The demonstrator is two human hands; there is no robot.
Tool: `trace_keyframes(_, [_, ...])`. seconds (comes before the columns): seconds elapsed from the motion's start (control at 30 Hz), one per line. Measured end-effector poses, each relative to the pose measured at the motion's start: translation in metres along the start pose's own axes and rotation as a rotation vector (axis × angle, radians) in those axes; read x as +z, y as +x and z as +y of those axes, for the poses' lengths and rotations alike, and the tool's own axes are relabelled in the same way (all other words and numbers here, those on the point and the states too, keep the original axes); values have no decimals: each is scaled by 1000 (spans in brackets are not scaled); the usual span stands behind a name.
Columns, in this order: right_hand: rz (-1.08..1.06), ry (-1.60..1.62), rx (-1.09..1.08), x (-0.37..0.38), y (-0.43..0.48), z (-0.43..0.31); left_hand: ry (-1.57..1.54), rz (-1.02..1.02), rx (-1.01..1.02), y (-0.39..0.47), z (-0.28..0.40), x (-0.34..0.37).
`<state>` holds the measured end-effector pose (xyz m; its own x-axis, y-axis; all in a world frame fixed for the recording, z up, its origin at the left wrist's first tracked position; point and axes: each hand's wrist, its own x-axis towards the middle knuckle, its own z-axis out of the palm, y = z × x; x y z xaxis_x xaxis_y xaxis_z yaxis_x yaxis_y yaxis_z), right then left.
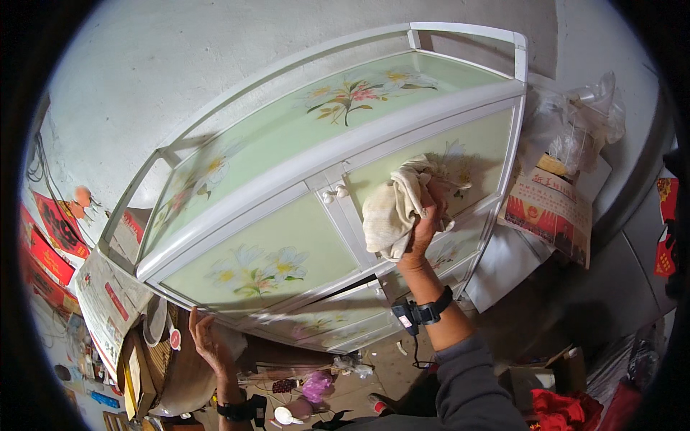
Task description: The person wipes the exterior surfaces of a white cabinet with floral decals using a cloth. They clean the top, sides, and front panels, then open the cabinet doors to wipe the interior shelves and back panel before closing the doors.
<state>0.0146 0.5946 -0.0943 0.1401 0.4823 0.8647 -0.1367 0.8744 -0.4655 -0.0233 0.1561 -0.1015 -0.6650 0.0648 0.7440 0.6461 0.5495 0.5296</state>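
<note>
My right hand [426, 226] grips a bunched cream cloth [389, 218] and presses it against the upper right door panel [485, 143] of a white-framed cabinet [329, 153]. Part of the panel's printed flowers shows past the cloth. Two white round knobs [335, 194] sit just left of it, where the upper doors meet. My left hand [205, 339] is at the cabinet's lower left edge, fingers somewhat apart and holding nothing; its index fingertip appears to touch the frame. A lower door [345, 312] stands slightly ajar, with a dark gap above it.
A white rail [291, 67] borders the cabinet's pale green top. Newspaper and a plastic bag [582, 118] lie to the right. On the left are a newspaper [110, 307] and cardboard [156, 366]. The floor holds a pink bag [317, 386], cables and a red cloth [566, 409].
</note>
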Motion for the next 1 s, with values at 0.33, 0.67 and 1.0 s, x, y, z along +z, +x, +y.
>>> trace_keyframes(0.33, [-149,163,-55,-2,-27,-64,53,-29,21,1,-2,-3])
trace_keyframes(0.67, [-323,184,-38,-35,-78,-29,-47,-34,55,0,-9,-3])
trace_keyframes(1.0, [-231,53,-18,-58,-76,41,120,-12,34,-5,-17,4])
